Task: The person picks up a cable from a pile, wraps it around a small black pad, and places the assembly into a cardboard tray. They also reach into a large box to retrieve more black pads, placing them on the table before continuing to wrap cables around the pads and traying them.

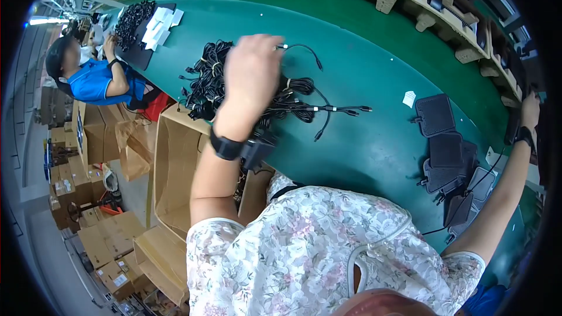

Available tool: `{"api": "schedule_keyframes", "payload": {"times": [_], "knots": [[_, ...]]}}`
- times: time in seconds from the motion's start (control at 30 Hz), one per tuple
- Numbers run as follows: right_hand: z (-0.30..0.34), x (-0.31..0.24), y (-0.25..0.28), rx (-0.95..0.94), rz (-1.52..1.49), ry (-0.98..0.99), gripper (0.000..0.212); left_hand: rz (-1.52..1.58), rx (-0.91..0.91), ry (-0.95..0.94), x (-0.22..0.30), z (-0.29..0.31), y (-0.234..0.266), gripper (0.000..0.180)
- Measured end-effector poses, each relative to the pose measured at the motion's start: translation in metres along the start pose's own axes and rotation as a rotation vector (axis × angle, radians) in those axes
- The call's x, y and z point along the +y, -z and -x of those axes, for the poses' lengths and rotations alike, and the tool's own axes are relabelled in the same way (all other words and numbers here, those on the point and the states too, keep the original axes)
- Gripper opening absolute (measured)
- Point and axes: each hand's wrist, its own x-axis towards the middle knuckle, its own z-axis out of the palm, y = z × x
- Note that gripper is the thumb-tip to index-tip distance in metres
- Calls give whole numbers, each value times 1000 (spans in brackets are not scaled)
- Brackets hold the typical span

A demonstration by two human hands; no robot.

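My left hand, smeared by motion, is over a heap of bundled black cables on the green table. Its fingers are too blurred to show whether they grip anything. A loose cable end emerges beside the fingertips. More black cables with plugs stretch to the right of the heap. Out at the far right rim, my right hand reaches up beside a dark object at the line of trays. Its fingers are dim there, so their grip is hidden.
Dark flat rectangular devices lie in a group at the right of the green table. Moulded brown trays run along the far side. An open cardboard box stands at left, near a co-worker in a blue shirt.
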Motion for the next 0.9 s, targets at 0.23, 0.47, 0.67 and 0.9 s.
{"api": "schedule_keyframes", "payload": {"times": [0.23, 0.47, 0.67, 0.9], "knots": [[133, -223, 218, -96, -1025, 254, 36, -10, -55, 54, -11, 46, 14, 22], [266, -425, 291, -172, -1218, 1021, 23, 118, -83, -88, 39, 90, -32, 32], [317, -472, 293, -138, -938, 1182, 25, 150, -50, -116, 55, 103, -26, 35], [280, -426, 292, -545, -1181, 913, 20, 962, -384, -183, 81, 96, -47, 31]]}}
